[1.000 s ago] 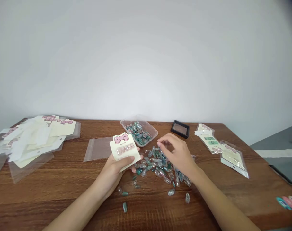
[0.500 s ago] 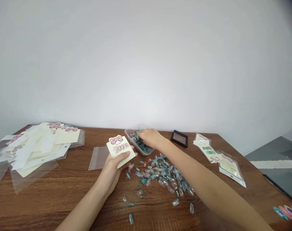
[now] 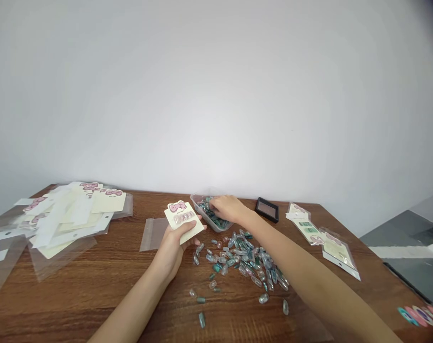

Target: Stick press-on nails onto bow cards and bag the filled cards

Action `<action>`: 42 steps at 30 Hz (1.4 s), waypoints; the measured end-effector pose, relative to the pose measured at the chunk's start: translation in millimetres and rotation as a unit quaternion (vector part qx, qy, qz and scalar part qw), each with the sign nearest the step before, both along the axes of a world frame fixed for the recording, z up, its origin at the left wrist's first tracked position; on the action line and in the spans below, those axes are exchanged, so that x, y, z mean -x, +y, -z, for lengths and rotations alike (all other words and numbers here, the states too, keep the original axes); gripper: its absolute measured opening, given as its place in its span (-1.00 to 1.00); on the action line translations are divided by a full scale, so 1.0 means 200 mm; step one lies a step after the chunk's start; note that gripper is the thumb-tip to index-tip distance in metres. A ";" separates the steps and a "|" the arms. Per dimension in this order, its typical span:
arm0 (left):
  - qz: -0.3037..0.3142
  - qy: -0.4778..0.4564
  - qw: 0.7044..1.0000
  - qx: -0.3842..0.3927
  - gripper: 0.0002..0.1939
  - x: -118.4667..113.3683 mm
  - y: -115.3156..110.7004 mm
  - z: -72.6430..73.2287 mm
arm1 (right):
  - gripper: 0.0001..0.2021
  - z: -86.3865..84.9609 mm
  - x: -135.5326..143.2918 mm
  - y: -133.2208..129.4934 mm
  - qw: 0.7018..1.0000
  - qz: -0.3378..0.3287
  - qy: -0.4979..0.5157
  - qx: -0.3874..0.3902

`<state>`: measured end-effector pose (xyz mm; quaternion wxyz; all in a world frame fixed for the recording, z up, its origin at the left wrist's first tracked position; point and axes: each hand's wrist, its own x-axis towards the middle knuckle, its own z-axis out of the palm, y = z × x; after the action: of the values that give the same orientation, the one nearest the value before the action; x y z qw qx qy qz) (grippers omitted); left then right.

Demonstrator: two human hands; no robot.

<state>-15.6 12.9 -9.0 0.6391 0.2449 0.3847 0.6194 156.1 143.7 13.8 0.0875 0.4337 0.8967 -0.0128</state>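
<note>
My left hand (image 3: 175, 239) has hold of a cream card (image 3: 177, 226), thumb across its face and fingers behind, and the card sits tilted above the table (image 3: 112, 300), pink bow (image 3: 177, 206) at the top. There's a row of shiny nail tips (image 3: 184, 217) on it, just above the thumb! Over to my right hand (image 3: 227, 207): it's reaching into the clear tub (image 3: 221, 228), fingertips down among the teal and clear pieces (image 3: 206, 208). Wide, narrow or pinching something? I can't tell from this feed (the hand itself blocks the fingertips).

Below the tub, a loose spread of nail tips (image 3: 243, 256) covers the wood, partly under my right forearm. A clear bag (image 3: 152, 236) lies just left of the card; the black tray (image 3: 267, 208) sits right of the tub. Far left, a messy heap of cards and sleeves (image 3: 73, 209); over on the right, packaged cards (image 3: 337, 250) overlap one another.
</note>
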 end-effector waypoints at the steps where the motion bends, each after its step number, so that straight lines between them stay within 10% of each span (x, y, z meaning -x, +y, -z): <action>1: -0.002 0.000 1.000 0.001 -0.68 0.00 0.00 0.00 | -0.67 -0.02 -0.01 -0.01 1.000 0.002 0.022 0.008; 10: -0.012 0.001 1.000 -0.020 -0.70 0.04 0.03 0.03 | -0.82 -0.17 -0.27 -0.30 0.966 0.032 0.241 0.088; 19: -0.015 0.012 0.999 -0.029 -0.74 0.04 0.02 0.01 | -0.89 -0.01 -0.33 -0.75 0.956 0.008 0.235 0.174; 42: -0.011 0.019 1.000 -0.022 -0.73 0.05 0.01 0.00 | -0.85 0.09 -0.40 -0.88 0.981 0.002 0.188 0.055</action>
<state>-24.8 15.7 -9.6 0.6193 0.2662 0.3861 0.6297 237.0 -32.0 -4.9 -0.0593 0.4202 0.8940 -0.1439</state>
